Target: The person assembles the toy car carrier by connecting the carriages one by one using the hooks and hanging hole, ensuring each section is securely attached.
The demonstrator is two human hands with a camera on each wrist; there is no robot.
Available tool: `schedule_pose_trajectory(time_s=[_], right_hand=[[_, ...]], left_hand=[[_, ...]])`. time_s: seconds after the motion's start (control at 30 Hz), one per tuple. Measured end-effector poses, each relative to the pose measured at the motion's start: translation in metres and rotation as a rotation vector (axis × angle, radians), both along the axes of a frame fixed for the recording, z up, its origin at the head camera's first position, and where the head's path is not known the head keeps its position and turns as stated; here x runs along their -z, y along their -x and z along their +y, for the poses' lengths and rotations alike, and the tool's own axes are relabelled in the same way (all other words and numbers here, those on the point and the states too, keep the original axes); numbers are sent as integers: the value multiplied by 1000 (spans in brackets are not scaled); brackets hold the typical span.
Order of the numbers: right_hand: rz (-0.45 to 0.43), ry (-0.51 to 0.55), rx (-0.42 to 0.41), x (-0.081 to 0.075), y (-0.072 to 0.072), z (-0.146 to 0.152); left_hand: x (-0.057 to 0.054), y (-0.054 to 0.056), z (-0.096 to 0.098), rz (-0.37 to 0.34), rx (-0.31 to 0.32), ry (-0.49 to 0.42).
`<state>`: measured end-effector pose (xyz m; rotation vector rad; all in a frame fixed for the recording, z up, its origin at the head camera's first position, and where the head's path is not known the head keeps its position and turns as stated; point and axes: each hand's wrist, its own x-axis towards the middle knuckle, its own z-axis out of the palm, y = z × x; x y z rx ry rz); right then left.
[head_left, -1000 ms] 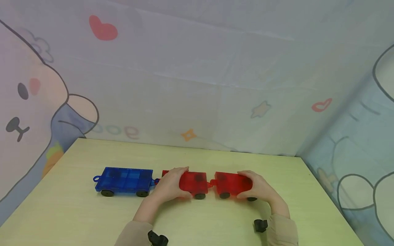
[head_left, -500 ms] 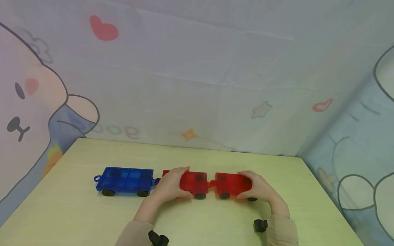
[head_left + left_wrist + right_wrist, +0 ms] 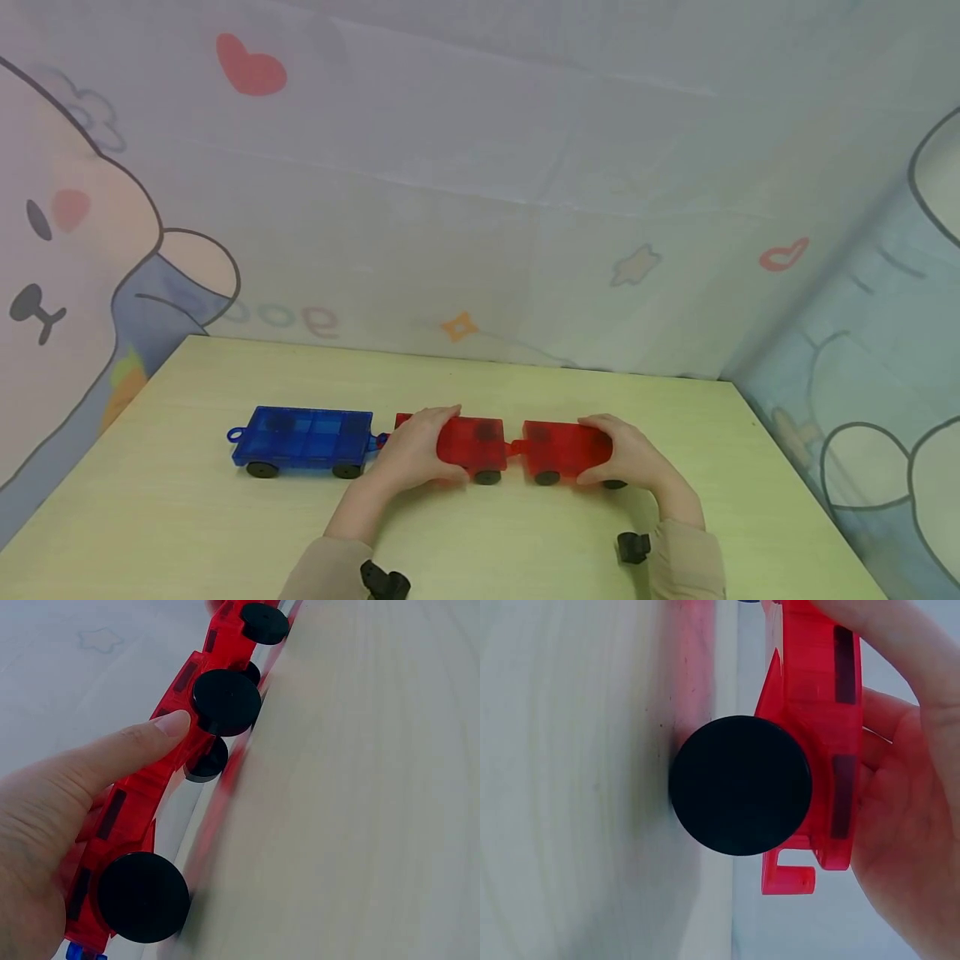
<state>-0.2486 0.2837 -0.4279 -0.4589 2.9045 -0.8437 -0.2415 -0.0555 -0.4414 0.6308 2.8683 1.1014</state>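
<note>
Three see-through toy train cars with black wheels stand in a row on the table. The blue car (image 3: 307,439) is at the left, and its right coupling meets the middle red car (image 3: 472,443). My left hand (image 3: 411,452) grips that middle car across its width, hiding its left part; in the left wrist view the thumb (image 3: 169,727) presses its side. A hook-and-loop link (image 3: 516,448) joins it to the right red car (image 3: 564,447). Around this car's right end my right hand (image 3: 630,454) holds on, thumb near and fingers behind. A free hook (image 3: 791,880) shows in the right wrist view.
The pale wooden table (image 3: 525,542) ends at a cloth backdrop (image 3: 480,208) printed with cartoon animals and hearts. Black wrist cameras (image 3: 385,581) sit at both beige sleeves (image 3: 687,560).
</note>
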Motion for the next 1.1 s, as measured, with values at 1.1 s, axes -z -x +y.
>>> schedule_pose_trajectory(time_s=[1.1], right_hand=[[-8, -5, 3, -2, -1, -2]], left_hand=[[-3, 0, -1, 5, 22, 30]])
